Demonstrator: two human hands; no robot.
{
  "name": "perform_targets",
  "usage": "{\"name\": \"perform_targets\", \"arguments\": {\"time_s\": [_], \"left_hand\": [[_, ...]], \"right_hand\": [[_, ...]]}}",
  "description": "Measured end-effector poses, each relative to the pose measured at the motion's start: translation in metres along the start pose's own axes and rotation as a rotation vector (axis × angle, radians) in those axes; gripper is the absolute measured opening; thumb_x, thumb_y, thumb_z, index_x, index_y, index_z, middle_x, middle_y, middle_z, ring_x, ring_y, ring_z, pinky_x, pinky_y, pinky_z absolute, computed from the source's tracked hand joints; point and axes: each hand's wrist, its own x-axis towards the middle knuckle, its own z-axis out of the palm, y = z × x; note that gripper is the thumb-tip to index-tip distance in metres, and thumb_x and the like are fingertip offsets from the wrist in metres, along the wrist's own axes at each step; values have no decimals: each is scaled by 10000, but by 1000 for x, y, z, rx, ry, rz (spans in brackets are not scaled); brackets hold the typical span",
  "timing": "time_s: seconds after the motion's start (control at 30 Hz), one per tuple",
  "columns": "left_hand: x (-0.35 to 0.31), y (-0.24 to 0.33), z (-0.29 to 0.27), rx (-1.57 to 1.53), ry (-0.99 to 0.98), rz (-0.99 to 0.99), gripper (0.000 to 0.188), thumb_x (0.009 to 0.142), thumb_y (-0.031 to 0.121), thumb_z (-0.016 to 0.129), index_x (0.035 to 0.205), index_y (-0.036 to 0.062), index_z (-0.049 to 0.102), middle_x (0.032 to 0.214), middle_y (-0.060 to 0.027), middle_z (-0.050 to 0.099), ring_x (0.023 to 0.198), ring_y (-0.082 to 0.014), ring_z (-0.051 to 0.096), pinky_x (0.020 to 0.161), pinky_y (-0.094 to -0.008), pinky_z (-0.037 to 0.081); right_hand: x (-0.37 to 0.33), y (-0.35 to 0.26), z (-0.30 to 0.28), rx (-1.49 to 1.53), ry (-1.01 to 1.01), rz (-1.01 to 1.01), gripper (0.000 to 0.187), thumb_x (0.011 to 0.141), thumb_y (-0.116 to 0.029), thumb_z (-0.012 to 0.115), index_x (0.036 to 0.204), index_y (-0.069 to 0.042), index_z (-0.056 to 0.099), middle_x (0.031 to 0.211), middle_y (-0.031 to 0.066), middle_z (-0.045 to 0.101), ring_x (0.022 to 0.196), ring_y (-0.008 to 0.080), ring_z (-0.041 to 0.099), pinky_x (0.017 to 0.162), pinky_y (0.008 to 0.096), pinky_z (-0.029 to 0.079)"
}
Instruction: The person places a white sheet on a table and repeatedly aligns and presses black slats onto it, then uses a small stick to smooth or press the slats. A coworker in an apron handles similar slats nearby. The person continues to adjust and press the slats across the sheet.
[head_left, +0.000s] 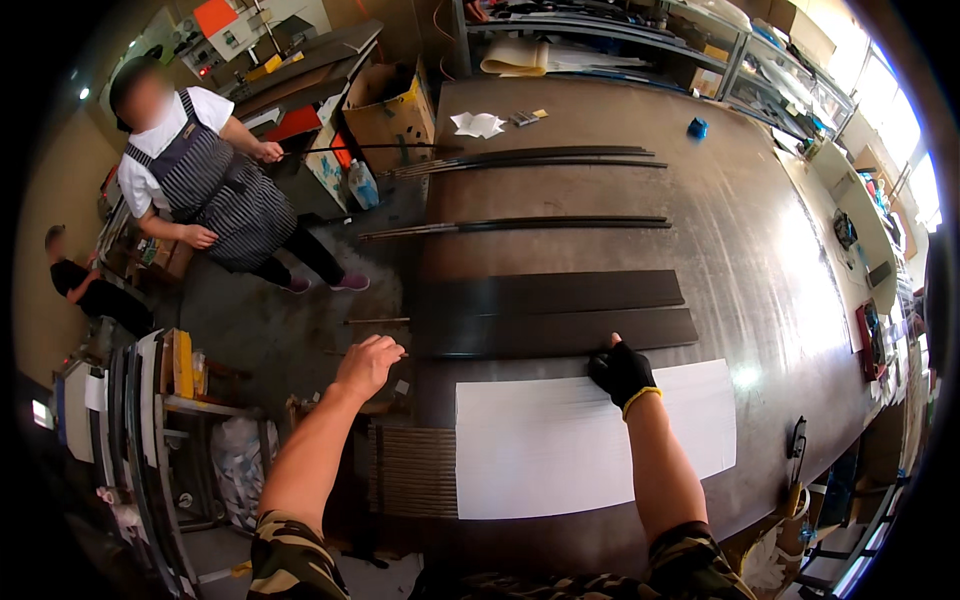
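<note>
Two long dark flat panels (548, 292) lie side by side across the table, with a thin rod (378, 321) sticking out at their left end. My bare left hand (368, 366) is at the left end of the nearer panel (560, 334); its fingers are pinched around a thin rod (335, 353), mostly hidden by the hand. In a black glove with a yellow cuff, my right hand (622, 374) is closed at that panel's near edge, over a white sheet (560, 450). What its fingers hold, if anything, is hidden. Several brown rods (412, 472) lie left of the sheet.
Farther back on the table (760, 250) lie dark strips (520, 227), a crumpled white paper (478, 125) and a blue object (697, 128). A co-worker in a striped apron (222, 190) holds a dark strip at the far left. Loaded shelves (590, 30) border the far side.
</note>
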Motion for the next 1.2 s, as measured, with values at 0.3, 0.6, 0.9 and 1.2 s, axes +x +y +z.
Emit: {"name": "perform_targets", "arguments": {"time_s": [0.3, 0.6, 0.9, 1.2], "left_hand": [[-42, -3, 25, 11, 149, -89, 311, 830, 118, 719, 1124, 39, 661, 1055, -115, 639, 1024, -337, 600, 905, -445, 486], [-279, 74, 57, -1102, 352, -1289, 343, 922, 376, 723, 808, 109, 541, 670, -7, 563, 516, -107, 558, 430, -265, 496], [-286, 111, 73, -1355, 270, -1215, 339, 945, 397, 691, 871, 70, 639, 705, -35, 653, 557, -108, 592, 456, -249, 459], [-294, 118, 53, -1310, 389, -1206, 328, 947, 338, 698, 795, 59, 614, 616, -11, 574, 480, -89, 506, 428, -222, 394]], "right_hand": [[-166, -61, -15, 234, 392, 78, 252, 984, -337, 614, 1064, -127, 498, 883, 116, 677, 631, 237, 673, 507, 340, 547], [-289, 102, -66, 644, 383, 424, 256, 993, -249, 530, 775, -125, 473, 603, 13, 375, 460, 173, 339, 421, 307, 290], [-258, 111, -29, 526, 211, 389, 358, 1026, -332, 528, 778, -96, 427, 596, 38, 350, 473, 203, 359, 437, 341, 310], [-280, 89, -7, 674, 238, 407, 409, 984, -417, 592, 785, -108, 413, 597, 59, 375, 515, 234, 390, 476, 359, 347]]}}
